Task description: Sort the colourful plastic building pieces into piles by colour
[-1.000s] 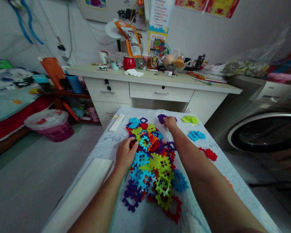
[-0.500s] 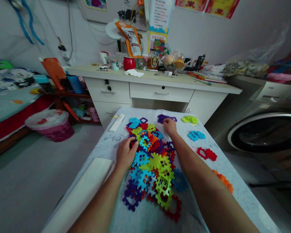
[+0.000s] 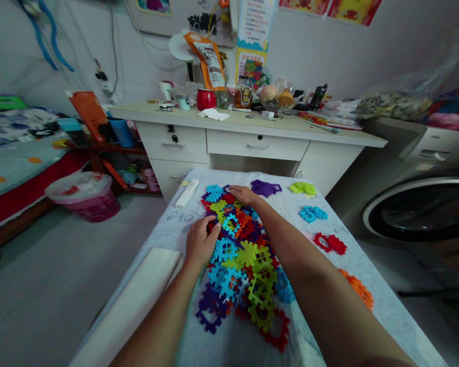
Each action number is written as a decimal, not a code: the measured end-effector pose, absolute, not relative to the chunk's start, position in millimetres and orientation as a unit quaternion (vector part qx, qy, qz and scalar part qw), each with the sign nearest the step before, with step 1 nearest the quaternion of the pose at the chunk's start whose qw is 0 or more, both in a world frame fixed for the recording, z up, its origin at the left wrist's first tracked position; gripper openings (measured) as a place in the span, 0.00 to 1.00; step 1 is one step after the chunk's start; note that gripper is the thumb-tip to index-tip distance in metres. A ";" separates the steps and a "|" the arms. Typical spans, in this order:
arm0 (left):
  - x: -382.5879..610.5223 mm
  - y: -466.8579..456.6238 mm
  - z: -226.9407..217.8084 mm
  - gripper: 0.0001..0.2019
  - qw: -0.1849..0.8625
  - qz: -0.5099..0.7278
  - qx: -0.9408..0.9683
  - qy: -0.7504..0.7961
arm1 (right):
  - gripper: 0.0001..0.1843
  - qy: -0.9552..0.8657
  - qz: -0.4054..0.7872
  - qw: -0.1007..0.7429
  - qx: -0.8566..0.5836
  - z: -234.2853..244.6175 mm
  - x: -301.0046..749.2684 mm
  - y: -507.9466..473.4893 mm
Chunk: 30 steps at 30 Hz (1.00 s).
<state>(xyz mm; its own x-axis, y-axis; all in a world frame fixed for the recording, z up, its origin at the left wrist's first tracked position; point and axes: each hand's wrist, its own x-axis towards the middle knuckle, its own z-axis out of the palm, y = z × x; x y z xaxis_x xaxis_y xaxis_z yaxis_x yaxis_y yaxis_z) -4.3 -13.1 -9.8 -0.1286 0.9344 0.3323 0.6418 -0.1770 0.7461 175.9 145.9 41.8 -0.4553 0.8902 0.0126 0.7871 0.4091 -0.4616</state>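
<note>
A mixed pile of plastic interlocking building pieces (image 3: 248, 252), flat with toothed edges, lies in the middle of the cloth-covered table. My left hand (image 3: 201, 239) rests at the pile's left edge, thumb and forefinger apart beside dark red and purple pieces. Over the far end of the pile reaches my right hand (image 3: 245, 195), its fingers stretched left near a light blue piece (image 3: 214, 192); nothing shows in them, though their undersides are hidden. Just right of that hand sits a group of purple pieces (image 3: 266, 188).
Along the table's right side lie separate groups of green (image 3: 303, 188), blue (image 3: 312, 213), red (image 3: 330, 243) and orange pieces (image 3: 357, 289). A small white box (image 3: 187, 194) and a long white board (image 3: 137, 300) lie on the left. A white desk (image 3: 252, 132) stands behind.
My right hand has moved left from the purple group to the far end of the mixed pile, and its fingers have straightened. My left hand stays at the pile's edge.
</note>
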 end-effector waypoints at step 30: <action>-3.3 -13.5 -10.3 0.19 0.180 0.430 0.631 0.620 | 0.19 -0.835 0.105 -0.021 -0.541 52.5 211.6 133.5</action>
